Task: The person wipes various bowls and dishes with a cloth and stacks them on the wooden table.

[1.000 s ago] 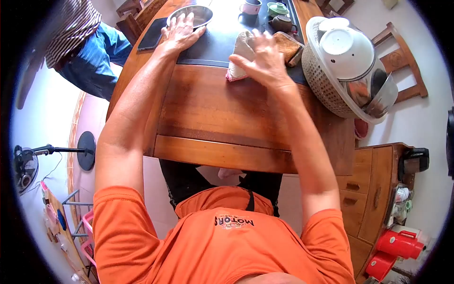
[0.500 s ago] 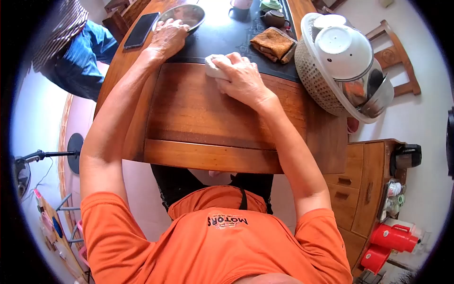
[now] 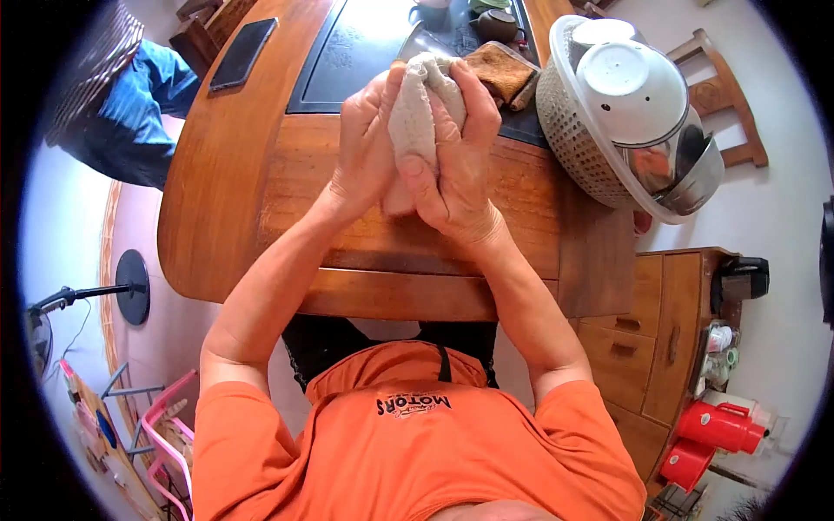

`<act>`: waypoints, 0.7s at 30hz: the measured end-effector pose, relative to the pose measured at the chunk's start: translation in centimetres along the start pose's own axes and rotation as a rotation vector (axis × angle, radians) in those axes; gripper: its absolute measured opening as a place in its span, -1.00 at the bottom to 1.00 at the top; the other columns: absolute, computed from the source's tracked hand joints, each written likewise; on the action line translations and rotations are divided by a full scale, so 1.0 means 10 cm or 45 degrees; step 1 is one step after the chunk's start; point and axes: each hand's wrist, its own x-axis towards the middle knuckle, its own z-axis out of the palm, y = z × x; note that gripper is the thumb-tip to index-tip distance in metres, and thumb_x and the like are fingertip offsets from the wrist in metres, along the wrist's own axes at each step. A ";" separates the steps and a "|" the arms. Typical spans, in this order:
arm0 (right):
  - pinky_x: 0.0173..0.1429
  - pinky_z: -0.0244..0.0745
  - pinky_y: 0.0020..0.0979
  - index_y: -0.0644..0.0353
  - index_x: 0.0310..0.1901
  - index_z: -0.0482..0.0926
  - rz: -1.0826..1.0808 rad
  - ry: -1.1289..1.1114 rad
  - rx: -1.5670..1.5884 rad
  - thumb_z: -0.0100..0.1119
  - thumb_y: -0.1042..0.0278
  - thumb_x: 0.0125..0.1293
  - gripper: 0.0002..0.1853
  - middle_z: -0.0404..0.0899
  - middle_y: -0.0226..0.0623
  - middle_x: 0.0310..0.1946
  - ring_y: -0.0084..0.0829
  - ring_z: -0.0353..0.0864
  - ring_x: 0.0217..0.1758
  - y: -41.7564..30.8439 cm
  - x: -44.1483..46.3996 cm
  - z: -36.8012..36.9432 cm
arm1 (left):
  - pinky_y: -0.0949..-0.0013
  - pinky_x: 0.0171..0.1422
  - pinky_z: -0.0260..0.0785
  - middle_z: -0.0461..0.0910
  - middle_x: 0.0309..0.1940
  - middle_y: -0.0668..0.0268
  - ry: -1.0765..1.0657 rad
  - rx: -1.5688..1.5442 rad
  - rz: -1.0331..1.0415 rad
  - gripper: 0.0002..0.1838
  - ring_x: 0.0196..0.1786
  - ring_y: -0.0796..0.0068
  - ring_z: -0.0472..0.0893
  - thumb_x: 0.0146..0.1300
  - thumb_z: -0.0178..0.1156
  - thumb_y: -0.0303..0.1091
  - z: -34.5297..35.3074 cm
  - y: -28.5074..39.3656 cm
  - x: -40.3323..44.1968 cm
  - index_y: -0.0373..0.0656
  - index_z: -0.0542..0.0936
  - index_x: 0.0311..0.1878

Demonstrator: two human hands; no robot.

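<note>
Where fingers (image 3: 476, 95) are curled, both hands (image 3: 365, 143) (image 3: 460, 178) clasp cloth (image 3: 413, 120).

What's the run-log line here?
left hand: gripping pale cloth; right hand: gripping pale cloth; phone: on table; white bowl: in basket

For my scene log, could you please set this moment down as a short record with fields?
Left hand: closed on the pale cloth
Right hand: gripping the same cloth
Surface: wooden table with a black inset panel
Left of panel: phone
Right of pale cloth: folded brown cloth, dark teapot beyond it
Far right: perforated basket holding an upturned white bowl
</note>
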 end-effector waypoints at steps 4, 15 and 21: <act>0.52 0.21 -0.13 0.42 0.28 0.49 0.157 0.012 -0.031 0.00 0.23 0.54 -0.54 0.15 0.12 0.45 0.00 0.28 0.46 0.10 -0.02 -0.05 | 0.43 -0.28 0.40 0.54 -0.48 0.35 -0.174 0.263 0.072 -0.41 -0.36 0.65 0.44 0.61 -0.04 0.11 0.01 -0.02 -0.13 -0.29 0.57 -0.28; 0.05 0.74 -0.37 0.22 0.27 0.48 1.200 0.092 1.250 0.04 0.07 0.58 -0.56 0.66 -0.22 0.01 -0.41 0.72 -0.01 0.60 -0.21 -0.14 | 0.20 -0.41 0.38 0.36 -0.58 0.19 -0.622 0.716 0.720 -0.48 -0.53 0.15 0.50 0.33 0.32 0.07 -0.14 -0.13 -0.26 -0.17 0.40 -0.48; 0.09 0.75 -0.26 0.22 0.29 0.45 1.646 -0.057 1.920 -0.04 -0.10 0.57 -0.45 0.62 -0.23 0.12 -0.36 0.69 0.08 0.67 -0.42 -0.07 | 0.34 -0.52 0.32 0.30 -0.58 0.35 -0.711 0.711 1.100 -0.45 -0.56 0.39 0.44 0.25 0.35 0.13 -0.05 -0.03 -0.30 -0.06 0.32 -0.53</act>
